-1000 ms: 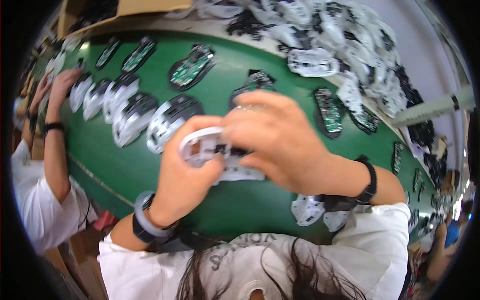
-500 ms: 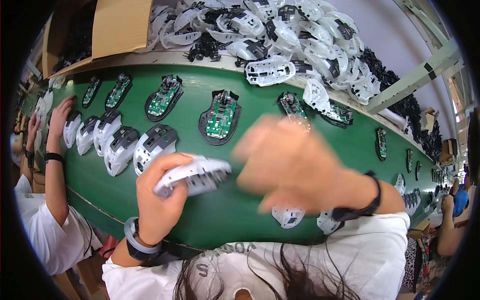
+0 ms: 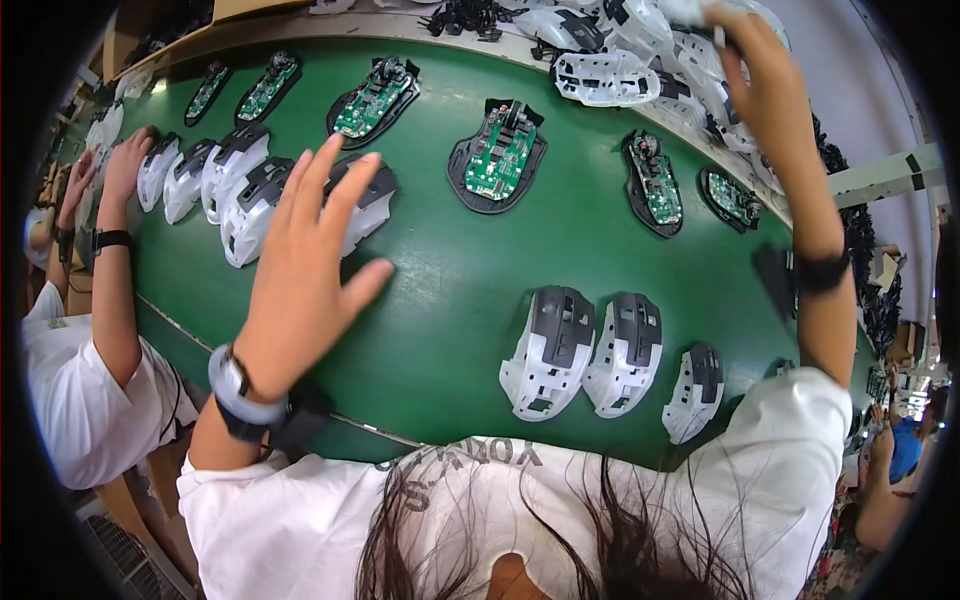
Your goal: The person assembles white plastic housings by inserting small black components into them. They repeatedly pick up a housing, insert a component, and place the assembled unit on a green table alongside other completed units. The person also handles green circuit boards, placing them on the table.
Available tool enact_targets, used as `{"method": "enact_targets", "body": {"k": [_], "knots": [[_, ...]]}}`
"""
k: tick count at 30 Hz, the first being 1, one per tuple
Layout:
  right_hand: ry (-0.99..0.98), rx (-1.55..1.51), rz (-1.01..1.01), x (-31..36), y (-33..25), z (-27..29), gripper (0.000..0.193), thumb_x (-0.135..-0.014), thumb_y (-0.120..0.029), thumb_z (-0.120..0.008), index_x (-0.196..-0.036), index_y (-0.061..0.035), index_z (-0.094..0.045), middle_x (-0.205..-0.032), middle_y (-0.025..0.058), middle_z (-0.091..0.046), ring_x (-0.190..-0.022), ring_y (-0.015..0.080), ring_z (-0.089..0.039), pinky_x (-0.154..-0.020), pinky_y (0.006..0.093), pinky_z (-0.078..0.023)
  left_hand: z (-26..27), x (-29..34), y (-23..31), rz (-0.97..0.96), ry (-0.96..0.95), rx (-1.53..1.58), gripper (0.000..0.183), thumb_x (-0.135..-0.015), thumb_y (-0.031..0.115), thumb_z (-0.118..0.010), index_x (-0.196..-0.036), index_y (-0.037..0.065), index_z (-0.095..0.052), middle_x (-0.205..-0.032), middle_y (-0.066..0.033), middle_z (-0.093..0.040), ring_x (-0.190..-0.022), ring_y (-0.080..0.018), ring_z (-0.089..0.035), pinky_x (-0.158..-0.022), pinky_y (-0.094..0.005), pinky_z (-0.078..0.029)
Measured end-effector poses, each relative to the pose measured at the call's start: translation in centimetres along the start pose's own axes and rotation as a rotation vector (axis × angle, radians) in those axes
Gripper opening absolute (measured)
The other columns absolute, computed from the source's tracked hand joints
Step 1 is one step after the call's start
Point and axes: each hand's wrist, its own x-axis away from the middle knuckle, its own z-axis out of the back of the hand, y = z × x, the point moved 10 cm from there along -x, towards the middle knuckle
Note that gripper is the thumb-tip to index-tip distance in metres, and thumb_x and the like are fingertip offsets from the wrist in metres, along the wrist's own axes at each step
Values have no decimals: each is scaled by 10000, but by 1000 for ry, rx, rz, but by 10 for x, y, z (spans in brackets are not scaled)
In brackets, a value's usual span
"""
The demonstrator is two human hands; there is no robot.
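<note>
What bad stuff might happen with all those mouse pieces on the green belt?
The left hand lies spread over a white-and-grey plastic mouse shell at the end of a tightly packed row; a nudge might shove its neighbours crooked. The right hand reaches far into the heap of white shells behind the green conveyor belt, so some could tumble onto the bare green circuit boards in black bases nearby.

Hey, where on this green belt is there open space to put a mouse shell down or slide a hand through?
Bare green belt lies between the left hand and the three white shells at the near edge, below the circuit-board base. A thinner gap runs between that base and the next board. Crowded: the row of shells at far left, and the pile of white shells behind the belt, where the right hand reaches.
</note>
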Motion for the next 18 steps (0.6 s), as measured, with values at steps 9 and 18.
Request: {"method": "enact_targets", "body": {"k": [9,18], "knots": [[4,302,-275,-84,170,-90,344,-828,-91,-534,-1172,-106,-545,-1153,175,-571,-1037,355,-563,-856,450,-472,-6,-1,-50,94,48,166,663,-686,98,-742,-1290,70,-469,-1342,-161,-440,-1230,-350,-442,-1029,-400,-366],[-128,-256,86,-81,-41,-129,264,-806,-66,-551,-1050,-90,-648,-1035,105,-635,-1027,301,-569,-879,383,-470,-27,7,-36,594,11,2163,592,-937,410,-471,-1382,32,-369,-1350,-200,-457,-1153,-369,-535,-885,-439,-516]]}}
